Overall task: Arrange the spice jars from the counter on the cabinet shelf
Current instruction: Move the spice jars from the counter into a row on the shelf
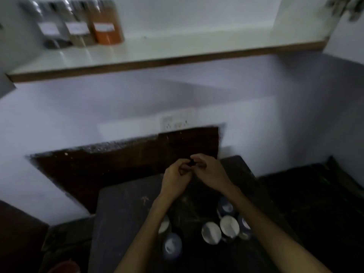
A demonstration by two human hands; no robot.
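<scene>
The picture is blurred and dim. Three spice jars stand at the left end of the white cabinet shelf (177, 50): an orange-filled jar (107, 26), a tan one (78, 30) and a dark one (50, 30). On the dark counter (122, 213) below, several silver-lidded jars stand between my forearms, among them one at the left (171, 245) and a pair at the right (211, 232), (229, 226). My left hand (175, 179) and right hand (209, 171) meet above the counter's far edge, fingers curled together around something small and dark that I cannot identify.
A white switch and socket plate (177, 121) sits on the pale wall above a dark brown backsplash (137, 154). A red object (65, 266) shows at the bottom left. The shelf's right part is bare; its brown front edge (197, 58) overhangs the counter.
</scene>
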